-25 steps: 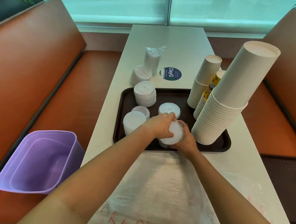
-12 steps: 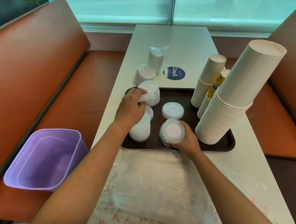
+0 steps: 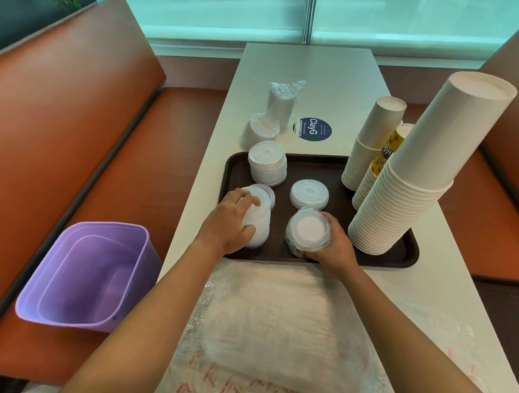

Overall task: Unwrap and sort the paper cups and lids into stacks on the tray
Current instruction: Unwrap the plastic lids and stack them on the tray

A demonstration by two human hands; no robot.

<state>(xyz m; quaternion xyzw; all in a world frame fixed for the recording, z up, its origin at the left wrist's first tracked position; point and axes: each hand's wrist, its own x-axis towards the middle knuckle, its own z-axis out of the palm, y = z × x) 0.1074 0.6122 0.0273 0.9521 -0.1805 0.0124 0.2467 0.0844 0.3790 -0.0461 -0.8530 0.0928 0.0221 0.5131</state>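
A dark brown tray (image 3: 318, 167) lies on the white table. My left hand (image 3: 230, 222) grips a white lid stack (image 3: 258, 224) at the tray's front left. My right hand (image 3: 334, 246) holds a plastic-wrapped lid stack (image 3: 309, 229) tilted at the tray's front. Behind them sit a flat lid pile (image 3: 309, 194) and a taller lid stack (image 3: 267, 165). A tall leaning cup stack (image 3: 419, 167) fills the tray's right side, with a shorter white cup stack (image 3: 371, 140) and a yellow printed cup stack (image 3: 382, 157) behind it.
Two wrapped lid bundles (image 3: 280, 103) (image 3: 261, 130) lie on the table beyond the tray, near a round blue sticker (image 3: 313, 129). Crumpled plastic bags (image 3: 286, 332) cover the near table. A purple bin (image 3: 89, 275) sits on the orange bench at left.
My left hand went from the wrapped stack to the far left lid stack, then came back to the front left lid stack. My right hand kept hold of the wrapped stack.
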